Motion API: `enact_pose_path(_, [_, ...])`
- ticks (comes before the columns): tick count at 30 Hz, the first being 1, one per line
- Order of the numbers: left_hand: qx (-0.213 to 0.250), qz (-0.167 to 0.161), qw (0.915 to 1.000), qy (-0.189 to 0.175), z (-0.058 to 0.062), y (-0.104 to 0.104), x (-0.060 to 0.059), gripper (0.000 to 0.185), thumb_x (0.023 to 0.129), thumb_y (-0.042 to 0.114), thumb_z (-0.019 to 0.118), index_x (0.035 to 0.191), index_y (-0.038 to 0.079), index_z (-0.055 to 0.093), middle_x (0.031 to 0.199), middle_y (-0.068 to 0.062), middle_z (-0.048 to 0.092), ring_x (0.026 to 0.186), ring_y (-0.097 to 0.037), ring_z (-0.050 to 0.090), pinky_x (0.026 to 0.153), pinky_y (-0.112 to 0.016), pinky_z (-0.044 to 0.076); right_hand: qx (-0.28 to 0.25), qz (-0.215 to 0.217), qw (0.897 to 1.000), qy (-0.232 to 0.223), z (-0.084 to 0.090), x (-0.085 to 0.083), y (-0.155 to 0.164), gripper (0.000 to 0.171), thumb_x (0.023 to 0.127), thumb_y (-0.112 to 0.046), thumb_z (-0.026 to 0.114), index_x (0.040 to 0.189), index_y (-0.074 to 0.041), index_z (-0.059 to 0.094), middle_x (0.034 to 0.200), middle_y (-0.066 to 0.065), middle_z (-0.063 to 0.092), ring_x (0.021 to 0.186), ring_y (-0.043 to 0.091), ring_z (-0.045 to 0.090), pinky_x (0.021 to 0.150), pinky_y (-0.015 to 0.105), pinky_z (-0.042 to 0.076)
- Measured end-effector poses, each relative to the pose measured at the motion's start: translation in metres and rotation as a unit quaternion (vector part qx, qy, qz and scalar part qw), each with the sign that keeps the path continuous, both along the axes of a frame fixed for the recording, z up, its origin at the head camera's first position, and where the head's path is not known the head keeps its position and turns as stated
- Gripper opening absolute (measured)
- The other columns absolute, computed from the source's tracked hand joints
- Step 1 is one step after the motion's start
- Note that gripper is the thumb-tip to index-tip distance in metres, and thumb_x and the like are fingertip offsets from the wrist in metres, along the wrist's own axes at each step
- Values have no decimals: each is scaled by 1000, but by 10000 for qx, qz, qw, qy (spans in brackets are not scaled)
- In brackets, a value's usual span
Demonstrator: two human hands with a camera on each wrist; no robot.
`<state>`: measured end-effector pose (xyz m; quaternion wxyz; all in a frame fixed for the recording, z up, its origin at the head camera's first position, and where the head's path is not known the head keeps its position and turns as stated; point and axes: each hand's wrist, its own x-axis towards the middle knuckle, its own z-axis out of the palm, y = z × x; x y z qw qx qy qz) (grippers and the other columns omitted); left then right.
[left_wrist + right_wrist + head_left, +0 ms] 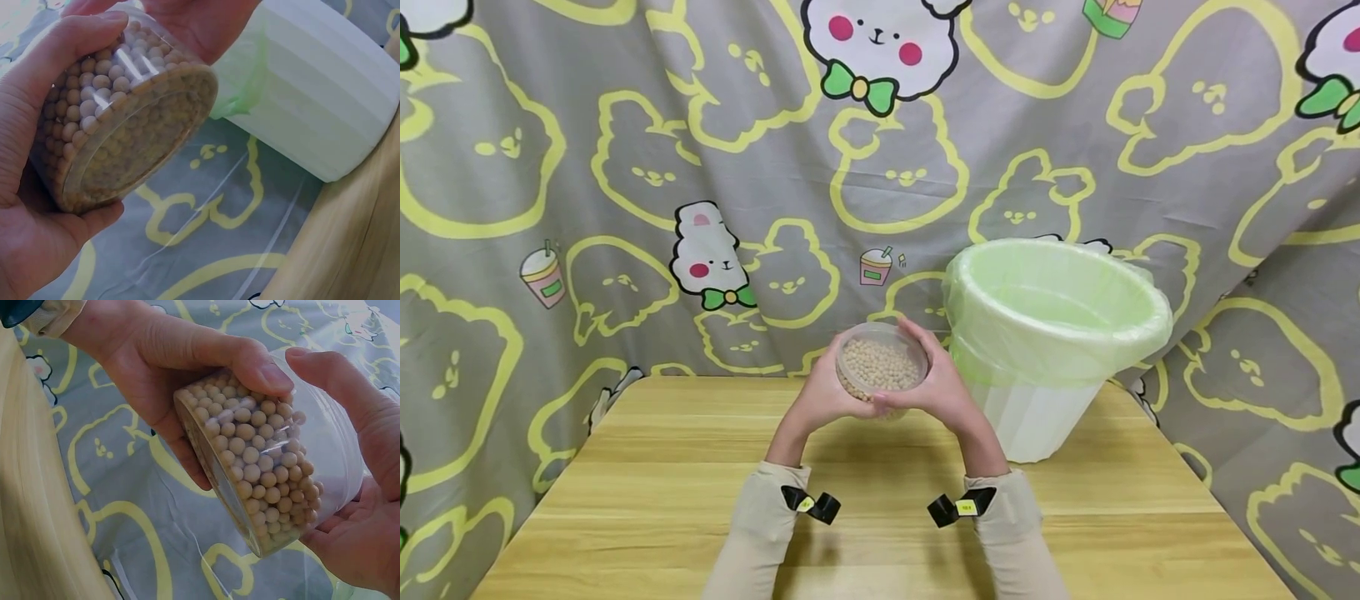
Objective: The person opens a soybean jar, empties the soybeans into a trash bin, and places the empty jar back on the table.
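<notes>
Clear plastic: a round tub of beige beans point(881, 367), tilted so its mouth faces the camera, lifted above the tabletop point(880, 508).
Left hand point(827, 392): grip curled round the tub's left wall, thumb on top.
Right hand point(936, 385): grip curled round the right wall; both equally close.
Bin point(1045, 333): white, lined with a green bag, standing just right of the tub, rim near the right hand.
Axis: the tub's short axis leans toward the person.
</notes>
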<state>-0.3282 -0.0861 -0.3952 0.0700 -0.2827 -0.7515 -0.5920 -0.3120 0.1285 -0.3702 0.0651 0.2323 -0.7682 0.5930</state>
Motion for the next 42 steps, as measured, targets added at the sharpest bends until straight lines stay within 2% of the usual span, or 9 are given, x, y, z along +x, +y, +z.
enact_pose_path(11, [120,-711,9974,94,0,-10,0,115,57,3,97,154,18,37,143,-10,53,127,-27,51,109,-50,43,7,691,9975,144,2,2,6,110,63,-10,97,156,-22,40,158,3,43,139,28,45,115,50,39])
enact_pose_path(15, [132,-956,9953,77,0,-12,-1,115,57,3,96,154,16,37,143,-11,53,127,-28,51,108,-48,43,64,976,9951,147,4,3,9,109,66,-8,95,158,-19,37,160,4,40,140,29,44,114,47,40])
enact_pose_path(18, [201,-866,9960,30,0,-12,-1,114,58,3,96,154,19,38,142,-11,53,126,-28,51,108,-48,43,80,891,9959,123,4,3,9,109,69,-10,93,160,-17,33,162,5,38,140,29,45,113,47,42])
enact_pose_path(21, [268,-540,9982,41,0,-9,-1,112,59,4,96,154,20,38,142,-11,52,126,-29,50,107,-49,44,84,515,9986,73,4,4,5,109,70,-17,94,160,-17,31,162,5,38,140,29,46,112,51,41])
enact_pose_path(25, [186,-134,9997,101,-1,-6,-1,112,60,6,96,155,17,37,145,-12,50,128,-30,50,108,-51,42,191,-48,9998,-18,2,5,-3,111,66,-27,96,159,-20,35,159,3,42,140,28,46,113,52,40])
enact_pose_path(28, [96,-54,9999,108,-1,-5,-1,112,60,7,95,155,15,35,146,-13,49,130,-30,49,109,-52,41,253,-231,9994,-1,1,5,-5,111,63,-28,98,157,-21,38,156,3,45,138,27,48,112,50,41])
enact_pose_path(32, [87,-190,9997,150,1,-6,0,113,58,6,96,154,16,37,144,-12,52,128,-29,50,109,-51,41,274,-93,9995,101,1,4,-3,109,64,-23,98,156,-20,40,154,2,48,134,27,51,110,50,44])
enact_pose_path(39, [198,-796,9965,181,4,-8,0,113,57,5,96,154,18,39,141,-11,56,124,-27,53,107,-46,44,218,620,9977,143,4,3,8,105,67,-14,94,156,-24,39,160,2,42,139,29,45,115,52,38])
enact_pose_path(42, [320,-782,9964,96,3,-6,0,112,58,6,96,153,21,39,142,-10,54,125,-25,52,108,-46,44,163,587,9980,145,5,4,8,106,69,-14,93,158,-21,36,161,2,39,141,29,43,116,52,37])
